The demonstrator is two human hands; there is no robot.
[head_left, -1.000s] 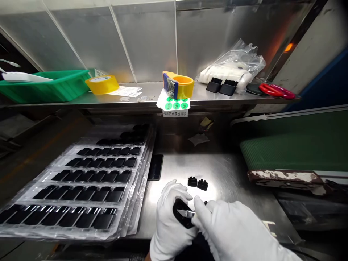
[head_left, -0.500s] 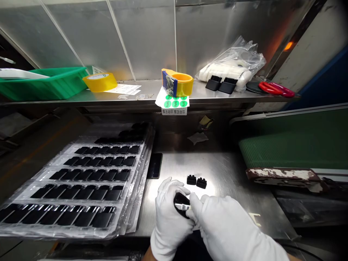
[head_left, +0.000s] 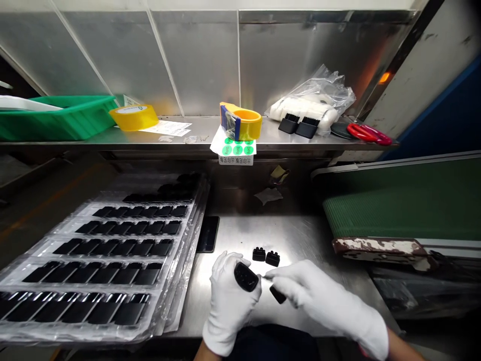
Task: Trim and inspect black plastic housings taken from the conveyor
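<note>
Far left we note a green bin point(head_left: 90, 123) on the steel shelf point(head_left: 205, 125), then a roll of yellow tape point(head_left: 150, 120) over white paper. Below, a stack of clear trays point(head_left: 75, 332) carries rows of flat black pieces point(head_left: 131, 312), with a flat black device point(head_left: 208, 234) just beside it on the metal table point(head_left: 240, 228). Next we see the left hand point(head_left: 230, 296), white-gloved, curled firmly round a black part point(head_left: 246, 277), rounded end exposed, held above the table near its front edge. Over it on the shelf, a tape dispenser point(head_left: 250, 129) rests on green stickers. Two small black pieces point(head_left: 266, 257) lie side by side just beyond the hands. The right hand point(head_left: 300, 286), gloved too, pinches a thin pointed tool point(head_left: 268, 277) aimed at the left; we cannot tell whether the dark piece point(head_left: 278, 295) under its fingers belongs to that tool. Farther right we record a clear bag point(head_left: 319, 93) with white contents, red handles point(head_left: 368, 134), and a green conveyor belt point(head_left: 406, 205).
</note>
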